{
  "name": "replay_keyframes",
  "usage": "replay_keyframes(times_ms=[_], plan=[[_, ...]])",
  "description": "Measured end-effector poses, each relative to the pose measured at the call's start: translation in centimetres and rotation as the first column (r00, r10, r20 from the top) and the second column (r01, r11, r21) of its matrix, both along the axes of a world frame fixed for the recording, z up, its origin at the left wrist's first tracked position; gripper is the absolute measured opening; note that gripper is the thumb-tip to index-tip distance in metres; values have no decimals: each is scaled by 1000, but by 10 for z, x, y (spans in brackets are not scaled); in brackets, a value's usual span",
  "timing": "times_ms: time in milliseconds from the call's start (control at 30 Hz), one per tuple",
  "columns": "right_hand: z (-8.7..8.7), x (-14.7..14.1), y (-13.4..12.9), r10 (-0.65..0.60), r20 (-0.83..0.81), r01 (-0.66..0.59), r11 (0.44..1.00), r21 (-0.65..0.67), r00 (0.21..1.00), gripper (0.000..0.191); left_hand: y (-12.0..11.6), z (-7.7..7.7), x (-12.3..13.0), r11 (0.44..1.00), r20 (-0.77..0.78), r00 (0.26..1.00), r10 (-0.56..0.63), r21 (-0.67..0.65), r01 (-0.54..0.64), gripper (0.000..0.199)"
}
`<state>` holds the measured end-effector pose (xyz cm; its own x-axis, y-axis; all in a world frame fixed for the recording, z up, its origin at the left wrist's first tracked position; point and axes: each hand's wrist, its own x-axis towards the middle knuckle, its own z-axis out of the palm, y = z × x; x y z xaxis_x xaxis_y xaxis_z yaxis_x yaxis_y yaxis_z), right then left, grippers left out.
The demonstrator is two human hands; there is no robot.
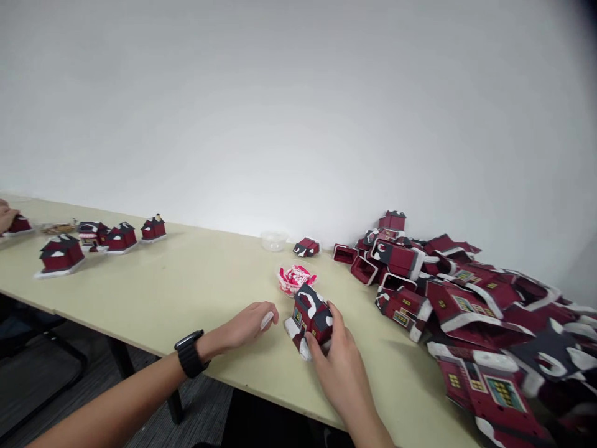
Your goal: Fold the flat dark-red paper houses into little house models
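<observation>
My right hand (pixel 333 348) is closed round a small dark red house (pixel 310 314) with a dark, white-patched roof and a white edge, tilted over the table. To its left, my left hand (pixel 252 323) has its fingers curled around a small white piece (pixel 267 320). A black watch is on the left wrist. Just behind the held house stands a clear bowl of red and white pieces (pixel 296 279).
A large pile of red houses (pixel 466 292) covers the right of the pale table (pixel 209 274). Another house (pixel 306 247) and a clear container (pixel 273 241) lie near the wall. Several finished-looking houses (pixel 60 254) stand left. A person's hand (pixel 6 216) touches one at far left.
</observation>
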<state>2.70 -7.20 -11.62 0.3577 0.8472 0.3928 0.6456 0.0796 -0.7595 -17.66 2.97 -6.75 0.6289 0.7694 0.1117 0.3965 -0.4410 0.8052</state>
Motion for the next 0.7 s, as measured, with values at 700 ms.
replay_keyframes(times_ms=[700], plan=[[-1,1,0,1,1,-1,1000,-27,1000,71,38,38,-30,926,-344,935,-91,316,206,63]])
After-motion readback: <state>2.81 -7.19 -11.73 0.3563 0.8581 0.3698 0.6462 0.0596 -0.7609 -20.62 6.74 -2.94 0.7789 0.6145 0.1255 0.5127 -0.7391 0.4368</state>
